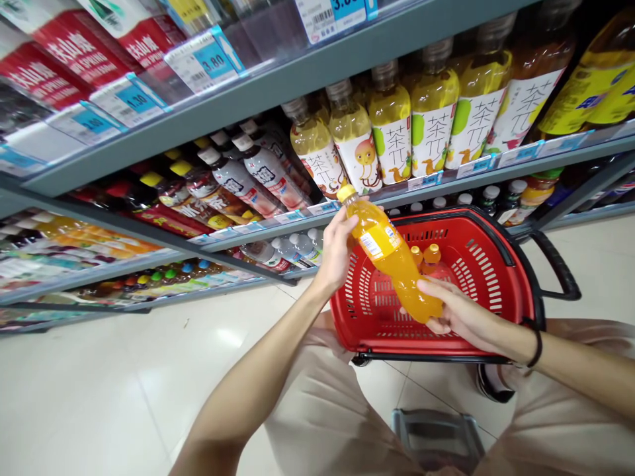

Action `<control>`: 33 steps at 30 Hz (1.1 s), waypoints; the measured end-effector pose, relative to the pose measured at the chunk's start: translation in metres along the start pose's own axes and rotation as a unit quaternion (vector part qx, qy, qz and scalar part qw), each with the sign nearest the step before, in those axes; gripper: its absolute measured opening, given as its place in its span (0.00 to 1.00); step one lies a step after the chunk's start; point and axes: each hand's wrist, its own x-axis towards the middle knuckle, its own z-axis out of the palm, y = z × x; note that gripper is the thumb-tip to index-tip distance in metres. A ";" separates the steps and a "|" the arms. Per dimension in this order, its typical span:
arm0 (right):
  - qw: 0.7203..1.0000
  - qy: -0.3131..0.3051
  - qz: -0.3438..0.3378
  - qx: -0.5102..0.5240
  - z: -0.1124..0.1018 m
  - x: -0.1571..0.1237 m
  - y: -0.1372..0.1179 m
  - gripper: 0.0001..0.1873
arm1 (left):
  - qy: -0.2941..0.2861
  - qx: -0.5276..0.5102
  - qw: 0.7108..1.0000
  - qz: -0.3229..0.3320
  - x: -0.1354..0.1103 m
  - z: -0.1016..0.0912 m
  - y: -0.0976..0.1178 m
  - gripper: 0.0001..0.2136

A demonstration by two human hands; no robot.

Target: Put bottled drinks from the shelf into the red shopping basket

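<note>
A large bottle of orange drink (391, 251) with a yellow cap is tilted over the red shopping basket (364, 340). My left hand (338, 248) is closed around its neck end, near the cap. Lower down, the fingers of my right hand (454, 307) wrap the bottle's base. Inside the basket, two small orange bottles (432, 255) stand side by side behind the large one. Part of the basket's floor is hidden by the bottle and my right hand.
Shelves run across the front, with tea bottles (391, 132) above the basket and dark drink bottles (193, 185) to the left. A black basket handle (558, 264) sticks out right. Pale tiled floor (109, 396) lies to the left, and a grey stool-like object (436, 436) sits between my legs.
</note>
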 end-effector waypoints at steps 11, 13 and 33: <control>0.995 -0.014 0.036 0.096 0.001 -0.002 -0.011 0.29 | 0.013 0.025 0.999 -0.017 -0.004 0.000 0.000 0.22; 0.991 -0.012 0.035 0.125 0.001 -0.002 -0.011 0.28 | -0.003 0.018 1.000 -0.013 -0.005 0.001 -0.001 0.22; 0.975 -0.161 -0.141 0.061 -0.004 -0.005 -0.030 0.26 | 0.044 -0.079 0.991 -0.093 0.010 -0.009 0.001 0.20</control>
